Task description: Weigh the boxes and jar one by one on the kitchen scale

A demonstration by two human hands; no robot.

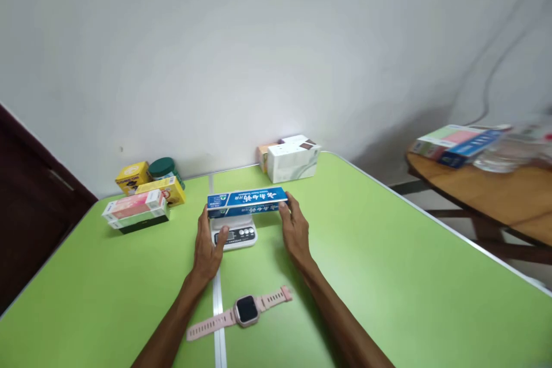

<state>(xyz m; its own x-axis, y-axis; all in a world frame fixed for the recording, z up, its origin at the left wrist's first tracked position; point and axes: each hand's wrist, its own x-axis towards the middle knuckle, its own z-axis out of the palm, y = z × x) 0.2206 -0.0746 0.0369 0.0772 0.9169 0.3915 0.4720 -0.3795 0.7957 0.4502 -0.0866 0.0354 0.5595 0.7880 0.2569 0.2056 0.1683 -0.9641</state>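
Note:
A long blue toothpaste box lies level across the back of a small white digital scale; I cannot tell whether it rests on the weighing plate or hangs just above it. My right hand grips the box's right end between thumb and fingers. At the left end, the fingers of my left hand press against the box, while its thumb stands apart, over the scale's display panel. Nearer to me, a pink-strapped smartwatch is laid out flat between my forearms.
On the left stand stacked cartons, yellow boxes and a green-lidded jar. A white box is by the wall, with an orange one behind. A wooden table at right bears more boxes.

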